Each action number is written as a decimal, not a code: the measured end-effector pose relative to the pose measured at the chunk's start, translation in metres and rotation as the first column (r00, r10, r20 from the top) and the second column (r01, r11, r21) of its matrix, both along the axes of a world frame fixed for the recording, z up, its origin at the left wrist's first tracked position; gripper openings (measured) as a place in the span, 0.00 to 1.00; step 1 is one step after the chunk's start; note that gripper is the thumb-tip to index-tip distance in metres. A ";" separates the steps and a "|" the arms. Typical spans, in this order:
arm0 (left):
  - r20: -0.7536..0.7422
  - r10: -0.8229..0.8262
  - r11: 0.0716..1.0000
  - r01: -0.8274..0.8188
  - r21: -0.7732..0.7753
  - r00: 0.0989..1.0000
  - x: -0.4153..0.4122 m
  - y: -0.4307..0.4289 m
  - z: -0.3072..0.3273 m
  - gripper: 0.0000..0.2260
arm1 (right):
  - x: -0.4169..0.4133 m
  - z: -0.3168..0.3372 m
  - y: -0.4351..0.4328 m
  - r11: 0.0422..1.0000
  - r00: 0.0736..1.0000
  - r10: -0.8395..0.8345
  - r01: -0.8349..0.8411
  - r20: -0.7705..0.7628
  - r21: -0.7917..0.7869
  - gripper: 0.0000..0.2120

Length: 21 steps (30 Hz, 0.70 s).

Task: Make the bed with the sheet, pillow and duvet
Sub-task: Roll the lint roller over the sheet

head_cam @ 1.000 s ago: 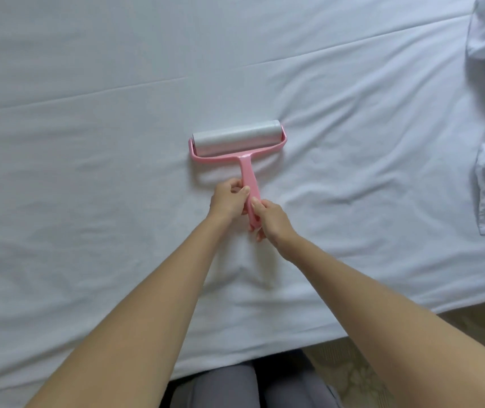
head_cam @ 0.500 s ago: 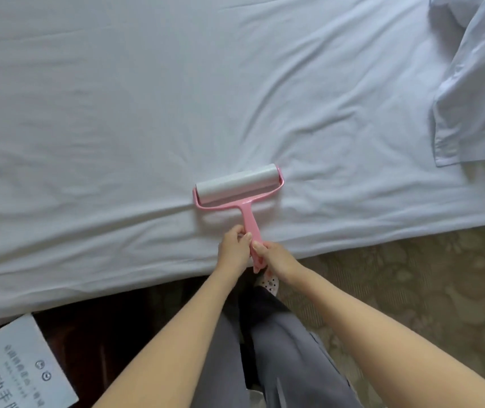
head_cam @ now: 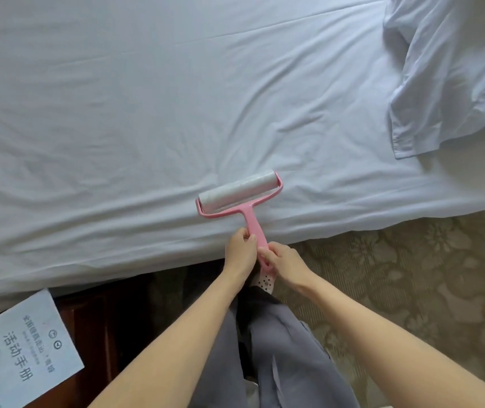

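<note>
Gripping the slim handle of the pink plastic lint roller (head_cam: 239,188) from both sides, the left hand (head_cam: 239,248) and the right hand (head_cam: 285,262) each curl their fingers round it. The left grip sits higher on the shaft and the right grip is closed near its butt end. From the hands the handle runs up and slightly left to the pale sticky drum, which lies crosswise and rests on the wrinkled white fabric sheet (head_cam: 147,113), just inside the near edge of the bed. Beyond the roller the sheet covers the whole mattress, with creases fanning out from the drum. A rumpled white pillow (head_cam: 447,69) lies well beyond the roller and to its right. Any coming stroke probably follows the handle's line away from the body, with both hands about equally near the drum.
</note>
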State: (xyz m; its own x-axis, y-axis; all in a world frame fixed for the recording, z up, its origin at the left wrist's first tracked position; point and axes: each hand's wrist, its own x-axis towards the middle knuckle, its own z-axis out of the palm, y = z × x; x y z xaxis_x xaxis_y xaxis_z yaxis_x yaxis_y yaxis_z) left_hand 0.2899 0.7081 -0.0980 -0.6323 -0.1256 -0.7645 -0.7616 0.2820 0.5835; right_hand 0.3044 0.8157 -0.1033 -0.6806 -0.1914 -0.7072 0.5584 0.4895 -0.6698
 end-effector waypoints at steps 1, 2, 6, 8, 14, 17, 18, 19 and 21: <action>-0.021 -0.004 1.000 0.004 0.008 1.000 -0.005 0.003 0.008 0.10 | -0.002 0.005 0.002 1.000 1.000 -0.008 0.008 -0.025 -0.008 0.16; -0.040 -0.015 1.000 0.015 0.008 0.999 -0.011 0.005 0.014 0.12 | -0.006 0.009 0.003 1.000 0.999 -0.016 0.016 -0.043 -0.017 0.16; -0.110 -0.068 0.997 0.065 -0.033 0.992 -0.041 0.007 0.031 0.11 | -0.031 0.024 0.000 0.997 0.993 -0.067 0.063 -0.097 -0.046 0.16; -0.142 -0.065 0.997 0.057 -0.055 0.988 -0.062 0.004 0.035 0.08 | -0.052 0.028 -0.005 0.999 0.990 -0.043 0.040 -0.136 -0.023 0.16; -0.215 0.023 0.996 -0.040 -0.079 0.976 -0.151 -0.013 0.039 0.06 | -0.142 0.024 -0.023 0.997 0.987 -0.072 0.068 -0.143 -0.032 0.08; -0.224 0.041 0.995 -0.060 -0.076 0.974 -0.207 -0.024 0.034 0.08 | -0.198 0.022 -0.033 0.991 0.988 -0.105 0.094 -0.117 -0.096 0.05; -0.223 0.046 0.995 -0.065 -0.077 0.974 -0.227 -0.028 0.031 0.09 | -0.218 0.021 -0.036 0.991 0.990 -0.093 0.082 -0.105 -0.108 0.04; -0.219 0.056 0.994 -0.074 -0.077 0.974 -0.245 -0.034 0.028 0.09 | -0.237 0.020 -0.040 0.991 0.993 -0.077 0.066 -0.090 -0.119 0.05; -0.211 0.078 0.993 -0.095 -0.071 0.974 -0.281 -0.045 0.020 0.09 | -0.275 0.019 -0.047 0.988 0.997 -0.057 0.048 -0.058 -0.144 0.06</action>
State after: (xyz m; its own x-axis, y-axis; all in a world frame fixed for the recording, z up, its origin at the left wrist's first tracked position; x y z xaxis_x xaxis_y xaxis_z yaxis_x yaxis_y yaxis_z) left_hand 0.0092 0.6634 -0.0775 -0.7602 -0.2426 -0.6027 -0.6496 0.2729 0.7096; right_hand 0.0296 0.7689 -0.0847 -0.7340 -0.2497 -0.6315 0.5363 0.3574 -0.7646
